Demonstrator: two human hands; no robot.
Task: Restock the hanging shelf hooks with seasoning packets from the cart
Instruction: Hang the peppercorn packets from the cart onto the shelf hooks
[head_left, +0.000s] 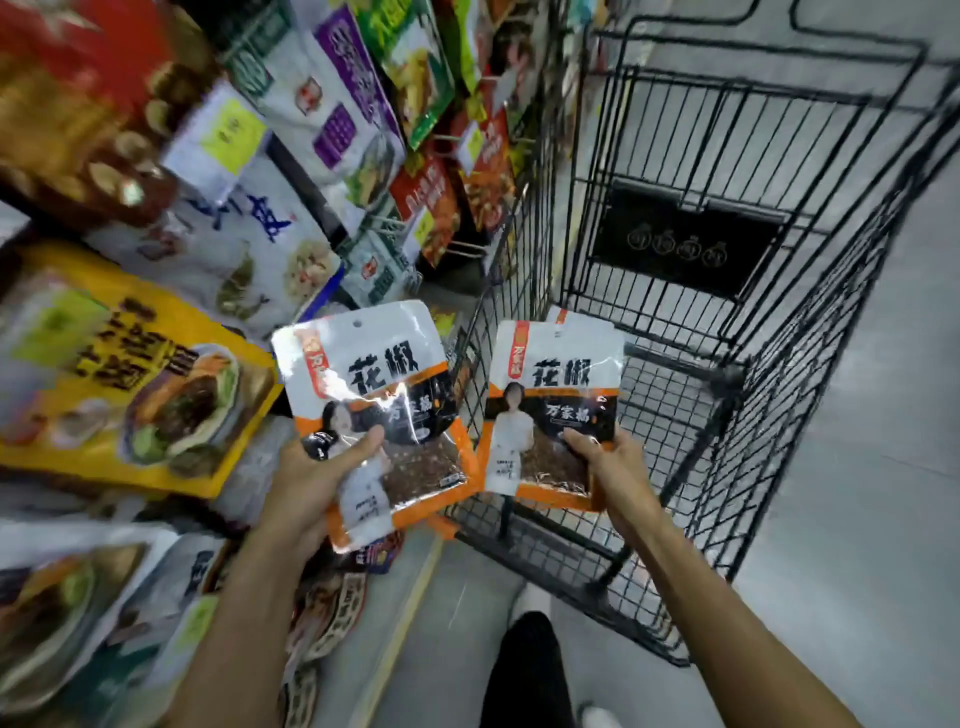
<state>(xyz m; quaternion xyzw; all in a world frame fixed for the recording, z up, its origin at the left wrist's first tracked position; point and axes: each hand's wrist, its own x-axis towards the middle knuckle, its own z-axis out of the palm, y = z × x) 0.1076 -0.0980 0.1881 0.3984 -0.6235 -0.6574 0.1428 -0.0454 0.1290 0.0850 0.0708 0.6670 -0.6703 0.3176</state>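
- Orange-edged seasoning packets: your left hand (311, 467) grips the left packet (374, 395) beside the cart (691, 362); your right hand (608, 462) pinches the right packet (550, 405) over it.
- Slick film could slip, and a missed hang-hole (357, 323) would drop one.

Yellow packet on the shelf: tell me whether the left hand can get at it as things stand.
Probably yes for reach: the yellow packet is close beside the left hand, nothing between them. But that hand grips a seasoning packet, so grasping looks awkward.
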